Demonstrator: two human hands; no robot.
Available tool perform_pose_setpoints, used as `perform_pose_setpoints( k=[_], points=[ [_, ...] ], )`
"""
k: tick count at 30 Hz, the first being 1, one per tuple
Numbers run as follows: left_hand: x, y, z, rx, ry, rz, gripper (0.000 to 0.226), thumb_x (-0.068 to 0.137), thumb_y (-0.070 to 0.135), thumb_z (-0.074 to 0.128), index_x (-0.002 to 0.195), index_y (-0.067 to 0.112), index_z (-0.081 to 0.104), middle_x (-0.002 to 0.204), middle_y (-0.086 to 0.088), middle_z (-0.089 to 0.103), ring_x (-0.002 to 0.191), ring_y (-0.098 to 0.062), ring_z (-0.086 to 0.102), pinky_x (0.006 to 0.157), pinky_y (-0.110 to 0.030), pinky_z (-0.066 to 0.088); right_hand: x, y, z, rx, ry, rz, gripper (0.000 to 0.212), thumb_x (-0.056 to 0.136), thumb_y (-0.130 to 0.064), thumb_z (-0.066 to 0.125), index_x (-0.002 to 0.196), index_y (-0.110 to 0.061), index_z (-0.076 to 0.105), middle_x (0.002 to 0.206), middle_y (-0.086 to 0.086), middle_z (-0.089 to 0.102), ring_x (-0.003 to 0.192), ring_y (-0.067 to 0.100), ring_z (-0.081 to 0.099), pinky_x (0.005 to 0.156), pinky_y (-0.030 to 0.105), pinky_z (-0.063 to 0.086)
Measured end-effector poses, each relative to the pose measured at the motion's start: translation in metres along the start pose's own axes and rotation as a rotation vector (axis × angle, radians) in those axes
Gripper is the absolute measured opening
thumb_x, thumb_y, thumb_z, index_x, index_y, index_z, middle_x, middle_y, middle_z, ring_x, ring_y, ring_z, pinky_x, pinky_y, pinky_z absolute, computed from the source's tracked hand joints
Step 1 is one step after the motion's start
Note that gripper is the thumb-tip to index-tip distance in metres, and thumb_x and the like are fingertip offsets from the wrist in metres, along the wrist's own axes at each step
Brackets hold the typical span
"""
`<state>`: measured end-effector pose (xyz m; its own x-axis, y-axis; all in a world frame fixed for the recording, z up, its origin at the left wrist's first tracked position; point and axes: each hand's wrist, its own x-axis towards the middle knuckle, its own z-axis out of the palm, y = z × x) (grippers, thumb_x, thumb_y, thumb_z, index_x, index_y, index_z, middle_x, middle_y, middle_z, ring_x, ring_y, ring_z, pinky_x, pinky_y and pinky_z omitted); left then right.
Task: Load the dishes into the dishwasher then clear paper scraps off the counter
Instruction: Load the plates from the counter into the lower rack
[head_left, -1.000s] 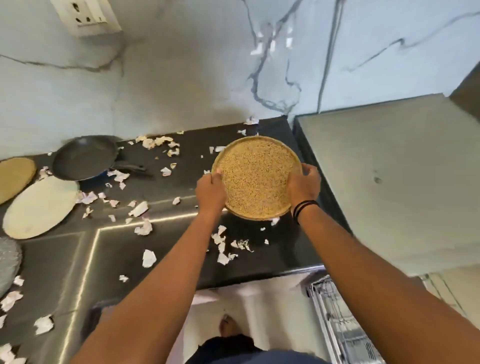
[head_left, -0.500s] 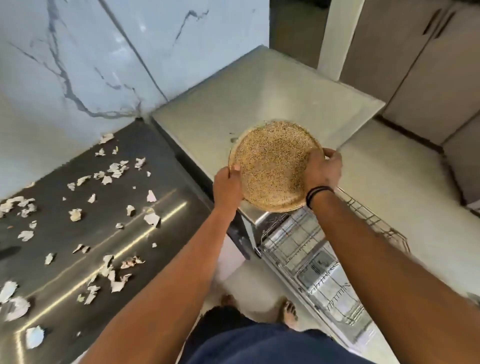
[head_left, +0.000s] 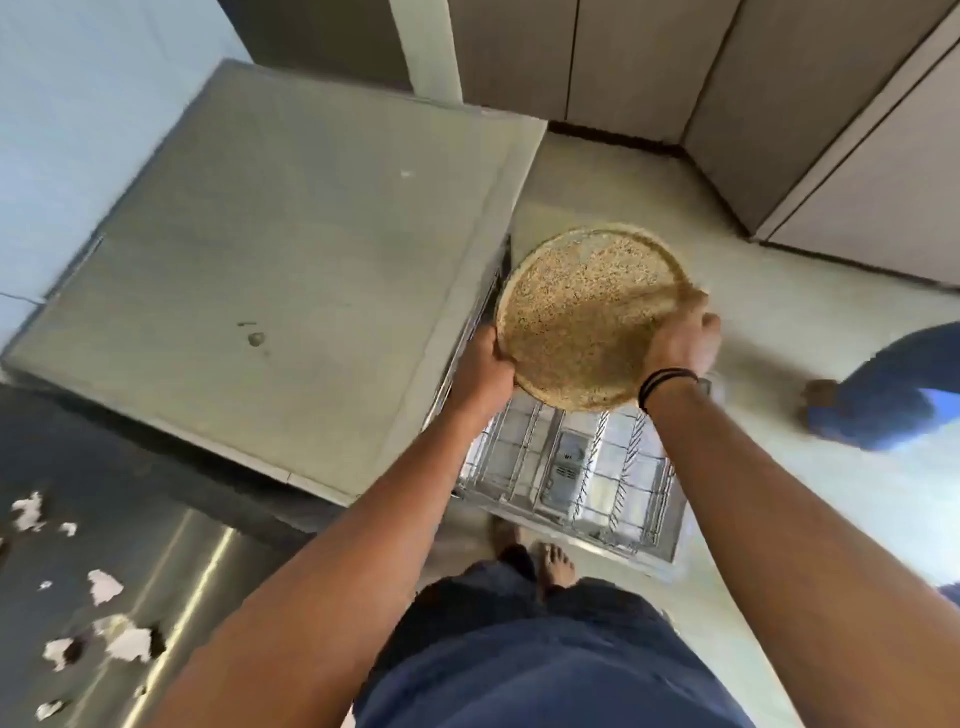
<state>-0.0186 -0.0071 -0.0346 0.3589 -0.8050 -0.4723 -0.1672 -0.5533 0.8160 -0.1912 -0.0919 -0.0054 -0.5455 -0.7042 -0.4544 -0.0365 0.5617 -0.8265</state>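
A person holds a speckled tan plate (head_left: 582, 322) by its rim, left hand (head_left: 480, 371) and right hand (head_left: 680, 340) both curled around opposite edges, above the pulled-out wire dishwasher rack (head_left: 571, 467). The right fingertips are blurred. Paper scraps (head_left: 124, 642) (cut off at the frame's edge) litter the dark counter (head_left: 62, 467). Pale floor (head_left: 779, 312); grey cabinets (head_left: 857, 130) behind.

One speckled round plate (head_left: 582, 322) is in view, held by two hands: the left hand (head_left: 480, 371) and the right hand (head_left: 680, 338). One pulled-out wire dishwasher rack (head_left: 571, 467) lies below it. On the dark worktop (head_left: 130, 519) lie about eight white paper scraps (head_left: 127, 642), some too blurred to separate. Two black bands (head_left: 662, 382) circle the right wrist.
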Motion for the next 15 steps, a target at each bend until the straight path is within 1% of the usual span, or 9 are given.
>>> perform_pose_setpoints(
  k=[3,5,7,9,10,11,13,14,15],
  points=[
    [0.036,-0.024,0.025,0.063,-0.02,-0.089,0.029,0.094,-0.007,0.05,0.096,0.021,0.059,0.1,-0.006,0.068,0.094,-0.028,0.066,0.085,-0.051,0.058,0.032,0.03,0.004,0.044,0.027,0.091,0.054,0.106,-0.048,0.03,0.135,-0.009,0.055,0.121,0.008,0.059,0.114,0.022,0.054,0.086,0.026,0.035],
    [0.055,-0.045,0.037,-0.043,-0.007,-0.228,0.028,0.098,-0.005,0.05,0.089,0.019,0.061,0.094,-0.003,0.068,0.083,-0.018,0.064,0.089,-0.049,0.057,0.048,0.059,0.012,0.14,-0.007,0.167,0.046,0.103,-0.048,0.036,0.12,-0.014,0.062,0.116,0.004,0.063,0.111,0.022,0.059,0.092,0.031,0.042],
    [0.074,-0.073,0.048,-0.122,0.006,-0.363,0.028,0.1,-0.002,0.051,0.088,0.02,0.062,0.092,-0.001,0.066,0.081,-0.014,0.062,0.093,-0.045,0.056,0.068,0.1,0.022,0.2,-0.056,0.304,0.039,0.092,-0.048,0.043,0.106,-0.019,0.066,0.105,-0.003,0.064,0.098,0.014,0.059,0.085,0.032,0.044],
    [0.086,-0.103,0.05,-0.242,0.016,-0.435,0.023,0.099,-0.001,0.055,0.097,0.018,0.069,0.1,-0.001,0.067,0.09,-0.017,0.065,0.097,-0.043,0.057,0.079,0.143,0.027,0.212,-0.097,0.491,0.022,0.086,-0.039,0.047,0.085,-0.021,0.059,0.086,-0.003,0.056,0.076,0.013,0.054,0.066,0.024,0.044],
    [0.094,-0.124,0.052,-0.331,0.009,-0.466,0.021,0.098,0.0,0.057,0.103,0.016,0.07,0.105,-0.001,0.067,0.096,-0.017,0.066,0.099,-0.042,0.056,0.087,0.167,0.03,0.184,-0.142,0.578,0.015,0.089,-0.03,0.047,0.077,-0.02,0.049,0.076,0.0,0.046,0.063,0.014,0.047,0.055,0.021,0.041],
    [0.1,-0.138,0.053,-0.411,-0.001,-0.504,0.021,0.098,0.002,0.058,0.109,0.015,0.069,0.108,-0.001,0.067,0.099,-0.018,0.065,0.101,-0.04,0.054,0.093,0.187,0.036,0.128,-0.199,0.653,0.018,0.092,-0.02,0.046,0.074,-0.019,0.043,0.073,0.001,0.04,0.057,0.015,0.042,0.05,0.022,0.042],
    [0.114,-0.178,0.053,-0.504,0.062,-0.604,0.024,0.093,0.01,0.064,0.117,0.011,0.066,0.111,-0.005,0.068,0.102,-0.02,0.065,0.101,-0.039,0.052,0.1,0.234,0.046,-0.003,-0.339,0.753,0.021,0.1,-0.011,0.044,0.08,-0.017,0.046,0.079,0.004,0.047,0.066,0.019,0.054,0.068,0.031,0.056],
    [0.123,-0.201,0.053,-0.547,0.109,-0.65,0.033,0.088,0.016,0.07,0.119,0.008,0.067,0.113,-0.007,0.069,0.103,-0.023,0.066,0.099,-0.04,0.054,0.104,0.256,0.054,-0.126,-0.388,0.782,0.019,0.101,-0.011,0.045,0.083,-0.015,0.049,0.085,0.006,0.053,0.073,0.022,0.059,0.075,0.035,0.059],
    [0.125,-0.213,0.055,-0.547,0.163,-0.685,0.041,0.081,0.022,0.076,0.118,0.005,0.068,0.114,-0.01,0.071,0.101,-0.026,0.068,0.092,-0.041,0.058,0.103,0.279,0.061,-0.238,-0.404,0.788,0.018,0.099,-0.008,0.047,0.082,-0.013,0.051,0.085,0.008,0.054,0.072,0.025,0.06,0.067,0.035,0.058]
  ],
)
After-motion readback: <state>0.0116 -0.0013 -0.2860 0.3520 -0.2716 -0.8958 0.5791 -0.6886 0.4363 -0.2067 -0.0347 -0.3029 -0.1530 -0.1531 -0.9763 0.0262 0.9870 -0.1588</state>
